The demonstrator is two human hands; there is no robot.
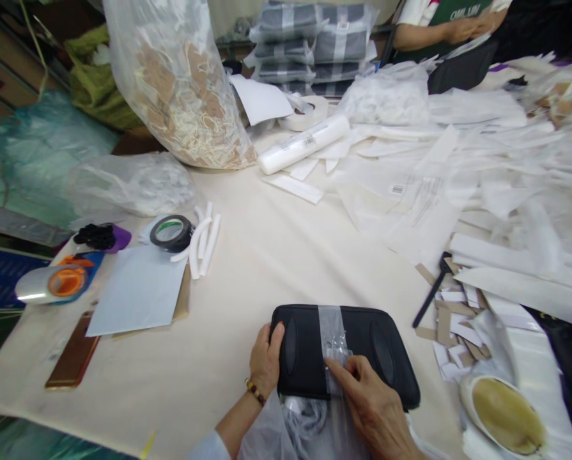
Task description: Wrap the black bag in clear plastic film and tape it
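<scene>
A black padded case point(386, 351) lies at the near edge of the white table point(290, 255), with a strip of clear tape point(332, 332) running across its middle. My left hand point(265, 361) grips the case's left end, thumb on top. My right hand point(369, 399) rests on the case, its index finger pressing the tape down near the strip's centre. Crumpled clear plastic point(300, 421) sits beneath my wrists.
A black tape roll point(171, 232), white tubes point(204, 246), a tape dispenser point(58, 283), a phone point(73, 358) and a grey sheet point(139, 287) lie left. Paper strips and a black tool point(432, 291) lie right. Another person's hands point(463, 29) work at the far side.
</scene>
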